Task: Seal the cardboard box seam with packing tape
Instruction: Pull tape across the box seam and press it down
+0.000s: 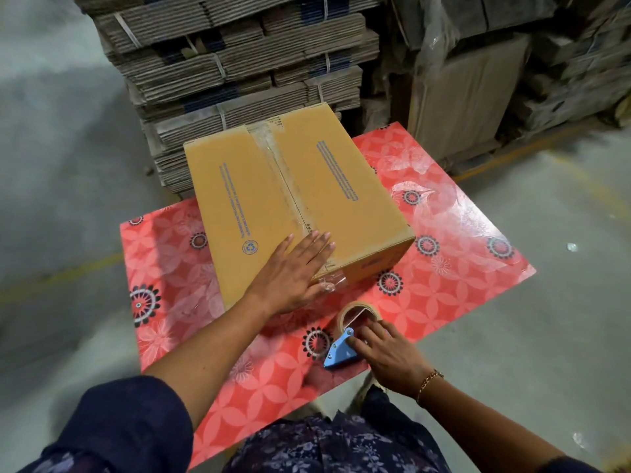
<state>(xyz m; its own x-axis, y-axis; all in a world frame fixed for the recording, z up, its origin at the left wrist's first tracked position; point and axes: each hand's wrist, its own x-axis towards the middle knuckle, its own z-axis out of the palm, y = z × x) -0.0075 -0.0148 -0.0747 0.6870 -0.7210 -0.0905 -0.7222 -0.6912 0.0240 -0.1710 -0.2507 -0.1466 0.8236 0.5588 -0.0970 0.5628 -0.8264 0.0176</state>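
A closed brown cardboard box point(341, 196) with blue print sits on a red floral table point(461, 254). Clear packing tape point(280, 172) runs along its centre seam from the far edge over the near edge, where a crumpled tape end hangs down the front. My left hand point(293, 271) lies flat, fingers spread, on the box's near edge over the seam. My right hand point(386, 353) grips a blue tape dispenser point(341, 349) with a tan tape roll, resting on the table in front of the box.
Strapped stacks of flattened cardboard point(239, 56) rise behind the table. Plastic-wrapped pallets point(495, 73) stand at the back right. Grey concrete floor point(51, 165) with yellow lines surrounds the table.
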